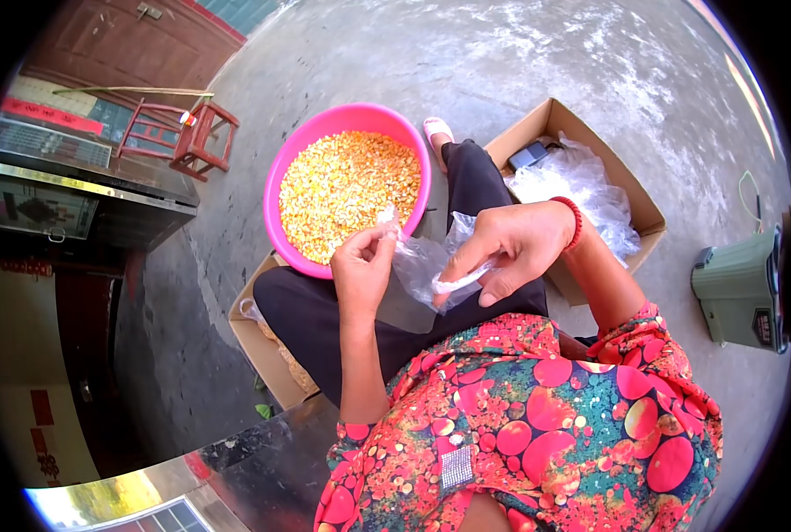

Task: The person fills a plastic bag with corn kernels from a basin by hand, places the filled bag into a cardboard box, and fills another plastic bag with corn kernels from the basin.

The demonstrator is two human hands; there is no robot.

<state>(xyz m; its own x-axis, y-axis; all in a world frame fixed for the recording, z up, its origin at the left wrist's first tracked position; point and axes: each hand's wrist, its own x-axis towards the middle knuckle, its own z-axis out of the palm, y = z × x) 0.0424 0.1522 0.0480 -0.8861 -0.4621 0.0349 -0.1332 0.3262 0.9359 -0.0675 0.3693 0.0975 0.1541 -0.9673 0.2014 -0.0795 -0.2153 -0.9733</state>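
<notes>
A clear plastic bag (420, 266) is stretched between my two hands, in front of my lap. My left hand (366, 266) pinches one edge of it between thumb and fingertips, beside the near rim of a pink basin (274, 199). My right hand (519, 248), with a red bracelet at the wrist, is curled at the bag's other side, and the film bunches whitish between its thumb and fingers. Part of the film is hidden behind this hand. Loose yellow corn kernels (351, 182) fill much of the basin. No kernels are visible inside the bag.
On the right, a cardboard box (630, 160) holds crumpled clear plastic bags (577, 182) and a small dark object (528, 157). Another cardboard box (258, 341) stands by my left leg. Farther out are a red wooden chair (202, 137) and a grey-green bin (739, 288).
</notes>
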